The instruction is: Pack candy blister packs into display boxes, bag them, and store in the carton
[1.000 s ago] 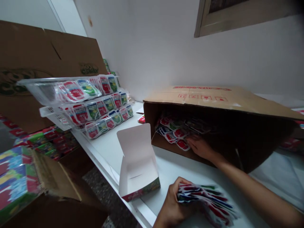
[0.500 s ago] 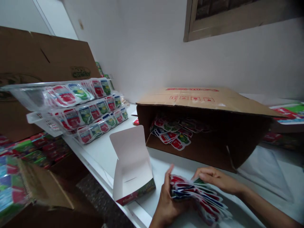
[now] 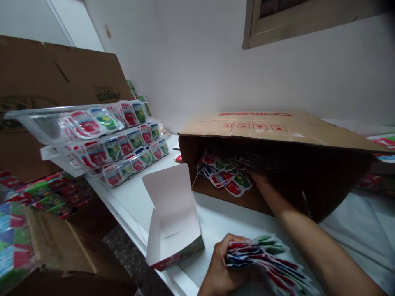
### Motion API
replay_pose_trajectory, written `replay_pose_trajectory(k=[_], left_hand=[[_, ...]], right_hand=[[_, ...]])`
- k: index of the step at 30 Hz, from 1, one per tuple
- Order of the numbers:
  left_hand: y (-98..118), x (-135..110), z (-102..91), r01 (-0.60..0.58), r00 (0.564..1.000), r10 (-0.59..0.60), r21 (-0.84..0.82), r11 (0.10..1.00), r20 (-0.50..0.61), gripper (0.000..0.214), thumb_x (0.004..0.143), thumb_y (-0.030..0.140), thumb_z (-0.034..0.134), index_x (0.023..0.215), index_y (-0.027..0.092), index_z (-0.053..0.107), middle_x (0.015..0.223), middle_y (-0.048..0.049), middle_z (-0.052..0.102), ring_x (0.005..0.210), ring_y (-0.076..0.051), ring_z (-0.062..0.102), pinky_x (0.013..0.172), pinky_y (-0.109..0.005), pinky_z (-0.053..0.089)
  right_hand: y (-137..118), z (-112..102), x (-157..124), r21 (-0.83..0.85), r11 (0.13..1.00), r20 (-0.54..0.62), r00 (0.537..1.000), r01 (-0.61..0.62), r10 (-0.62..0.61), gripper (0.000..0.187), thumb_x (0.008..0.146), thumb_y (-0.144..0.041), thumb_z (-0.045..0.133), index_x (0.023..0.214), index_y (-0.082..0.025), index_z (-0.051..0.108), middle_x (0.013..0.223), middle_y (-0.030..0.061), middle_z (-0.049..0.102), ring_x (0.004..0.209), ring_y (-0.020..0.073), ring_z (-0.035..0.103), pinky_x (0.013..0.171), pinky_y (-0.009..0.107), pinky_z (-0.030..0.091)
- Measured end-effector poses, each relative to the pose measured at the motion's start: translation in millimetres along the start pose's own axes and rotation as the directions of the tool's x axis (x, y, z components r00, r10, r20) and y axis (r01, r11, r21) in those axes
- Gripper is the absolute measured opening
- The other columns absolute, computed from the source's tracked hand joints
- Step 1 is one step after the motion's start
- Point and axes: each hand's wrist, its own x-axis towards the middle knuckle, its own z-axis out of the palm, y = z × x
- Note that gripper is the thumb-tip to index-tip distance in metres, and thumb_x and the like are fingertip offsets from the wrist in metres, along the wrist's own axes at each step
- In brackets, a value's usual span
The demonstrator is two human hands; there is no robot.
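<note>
My left hand is closed round a thick stack of flat coloured packets at the bottom of the view, low over the white table. My right hand reaches into the brown cardboard box lying on its side, among a heap of loose red, green and blue packets; its fingers are hidden in the dark interior. A small open carton with its white lid flap raised stands just left of my left hand.
Stacked clear trays full of packets sit at the left on the white table. Large brown cartons stand behind them. An open cardboard box and coloured boxes lie below the table edge at left.
My right hand left the stack held by my left hand and went back into the cardboard box. The left hand has kept hold of the stack.
</note>
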Motion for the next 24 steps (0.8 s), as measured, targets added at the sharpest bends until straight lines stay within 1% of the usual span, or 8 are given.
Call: replay_pose_trajectory(k=[5,9,12,15,18,20,22,24], left_hand=[[1.9,-1.0,-0.8,0.005,1.000,-0.005,0.014,1.000,0.010,0.043,0.062,0.021,0.081,0.101,0.016,0.063,0.103,-0.0074,0.071,0.091,-0.023,0.067,0.079,-0.028,0.051],[0.8,-2.2,-2.0,-0.005,0.999,0.004,0.046,0.999,0.033,0.043,0.065,0.025,0.082,0.103,0.016,0.063,0.101,-0.0071,0.072,0.091,-0.024,0.067,0.080,-0.029,0.051],[-0.6,-3.1,-2.3,-0.017,0.999,0.015,0.076,0.997,0.031,0.042,0.068,0.028,0.080,0.104,0.016,0.062,0.097,-0.0064,0.072,0.087,-0.024,0.067,0.078,-0.029,0.051],[-1.8,-3.5,-2.1,-0.010,1.000,0.008,0.078,0.997,0.024,0.044,0.067,0.030,0.081,0.103,0.015,0.061,0.094,-0.0062,0.072,0.083,-0.022,0.067,0.074,-0.029,0.052],[-3.2,-2.8,-3.1,-0.027,0.999,0.024,0.107,0.994,0.029,0.046,0.067,0.033,0.080,0.105,0.015,0.060,0.101,-0.0085,0.070,0.088,-0.024,0.067,0.078,-0.032,0.053],[-4.8,-2.0,-4.9,-0.094,0.995,0.095,0.199,0.975,0.006,0.045,0.064,0.031,0.082,0.101,0.016,0.064,0.119,-0.0129,0.063,0.110,-0.030,0.061,0.093,-0.038,0.049],[-7.2,-1.3,-7.0,-0.164,0.984,0.177,0.300,0.940,-0.013,0.042,0.060,0.028,0.083,0.097,0.016,0.067,0.138,-0.0145,0.050,0.135,-0.036,0.039,0.109,-0.045,0.036],[-9.6,-1.0,-8.7,-0.200,0.977,0.213,0.340,0.919,-0.001,0.040,0.060,0.026,0.083,0.096,0.017,0.067,0.143,-0.0130,0.045,0.145,-0.035,0.019,0.115,-0.048,0.026]], right_hand=[[14.7,-3.3,-14.9,-0.106,0.986,-0.248,0.963,-0.132,0.103,0.045,0.089,-0.053,0.035,0.092,-0.020,0.066,0.070,0.0114,0.065,0.074,0.0297,0.061,0.061,0.042,0.045],[20.2,-13.5,-54.8,-0.252,0.961,-0.381,0.925,-0.119,0.015,0.024,0.083,-0.041,0.044,0.074,-0.023,0.057,0.085,0.0121,0.066,0.092,0.0315,0.057,0.076,0.044,0.044],[13.0,-22.6,-90.0,-0.362,0.931,-0.377,0.921,-0.047,-0.100,0.018,0.080,-0.036,0.046,0.072,-0.022,0.053,0.096,0.0118,0.063,0.099,0.0304,0.052,0.082,0.042,0.041],[-8.5,-32.1,-123.8,-0.416,0.908,-0.244,0.954,0.060,-0.175,0.016,0.083,-0.034,0.046,0.073,-0.022,0.049,0.076,0.0038,0.057,0.073,0.0199,0.051,0.068,0.031,0.039],[-43.4,-38.7,-152.9,-0.391,0.895,0.020,0.974,0.216,-0.226,0.016,0.089,-0.033,0.043,0.077,-0.022,0.045,0.066,-0.0026,0.048,0.058,0.0131,0.041,0.058,0.026,0.033],[-68.2,-39.1,-167.1,-0.317,0.898,0.238,0.942,0.304,-0.235,0.019,0.093,-0.035,0.041,0.080,-0.021,0.045,0.066,-0.0040,0.046,0.057,0.0113,0.039,0.056,0.024,0.030],[-88.1,-36.1,-175.0,-0.222,0.910,0.416,0.878,0.351,-0.238,0.022,0.096,-0.038,0.040,0.084,-0.021,0.047,0.065,-0.0051,0.045,0.056,0.0102,0.038,0.054,0.023,0.029],[-100.0,-30.9,-176.1,-0.124,0.918,0.527,0.809,0.376,-0.260,0.025,0.096,-0.041,0.040,0.088,-0.020,0.050,0.066,-0.0057,0.044,0.056,0.0093,0.037,0.053,0.022,0.028]])
